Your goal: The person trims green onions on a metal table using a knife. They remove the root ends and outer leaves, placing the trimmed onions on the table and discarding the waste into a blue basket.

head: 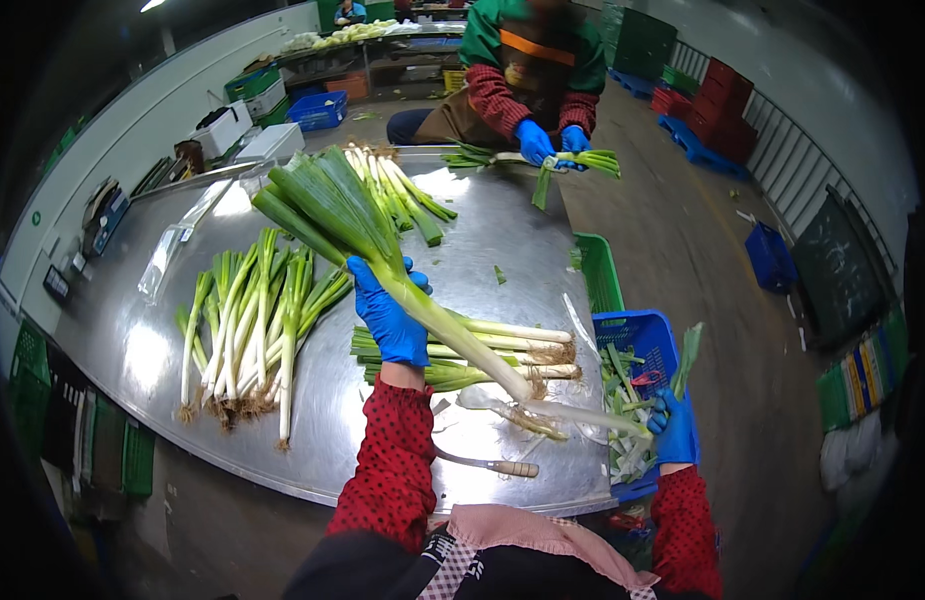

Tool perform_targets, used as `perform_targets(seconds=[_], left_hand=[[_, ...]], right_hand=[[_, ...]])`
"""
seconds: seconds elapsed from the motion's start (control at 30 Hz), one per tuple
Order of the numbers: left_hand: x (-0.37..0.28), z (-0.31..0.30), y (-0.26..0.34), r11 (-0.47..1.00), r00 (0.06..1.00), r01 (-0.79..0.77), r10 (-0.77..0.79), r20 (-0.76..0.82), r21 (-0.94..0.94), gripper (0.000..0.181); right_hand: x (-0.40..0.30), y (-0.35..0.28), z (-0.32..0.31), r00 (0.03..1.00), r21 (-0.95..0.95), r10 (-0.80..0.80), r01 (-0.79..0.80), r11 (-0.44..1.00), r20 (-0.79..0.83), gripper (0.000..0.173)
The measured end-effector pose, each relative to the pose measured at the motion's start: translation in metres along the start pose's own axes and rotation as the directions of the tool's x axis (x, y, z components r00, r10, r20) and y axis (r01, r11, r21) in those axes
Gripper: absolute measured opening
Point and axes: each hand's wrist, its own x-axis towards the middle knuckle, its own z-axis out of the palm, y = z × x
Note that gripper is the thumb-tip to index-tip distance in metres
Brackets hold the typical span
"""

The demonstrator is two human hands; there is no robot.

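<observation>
My left hand [391, 311], in a blue glove, is closed around a large leek [462, 337], its green leaves up and left, its root end toward the lower right. My right hand [674, 427], also gloved in blue, grips a long pale strip of leek leaf [590, 415] that reaches to the root end; its green tip sticks up above the fingers. Under the held leek, several leeks [541, 352] lie with roots to the right. A curved knife with a wooden handle [515, 469] rests near the table's front edge. More leeks [260, 322] are piled on the left.
A blue crate [661, 326] of leek trimmings stands by the steel table's [147, 382] right edge, with a green crate [601, 274] behind it. Farther leeks [402, 187] lie toward the back. Across the table a co-worker [537, 82] in blue gloves holds a leek.
</observation>
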Motion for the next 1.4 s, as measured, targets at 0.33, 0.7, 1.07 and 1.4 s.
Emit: perform_targets(seconds=[0.33, 0.7, 1.07, 1.4], left_hand=[[-0.051, 0.04, -0.015, 0.97, 0.975, -0.069, 0.016, 0.223, 0.232, 0.055], [-0.106, 0.027, -0.066, 0.965, 0.946, -0.195, 0.138, 0.294, 0.175, 0.041], [-0.111, 0.043, -0.059, 0.976, 0.989, -0.007, -0.026, 0.146, 0.219, 0.039], [0.011, 0.008, 0.025, 0.993, 0.982, -0.115, 0.118, -0.149, 0.032, 0.025]], right_hand=[[0.009, -0.009, 0.102, 0.785, -0.591, -0.406, 0.619, 0.517, 0.467, 0.063], [-0.05, 0.032, 0.259, 0.788, -0.176, -0.506, 0.586, 0.791, 0.35, 0.043], [-0.023, 0.028, 0.249, 0.933, 0.616, 0.056, -0.28, 0.737, 0.357, 0.041], [-0.02, -0.013, 0.061, 0.972, 0.318, 0.006, -0.083, 0.944, 0.236, 0.031]])
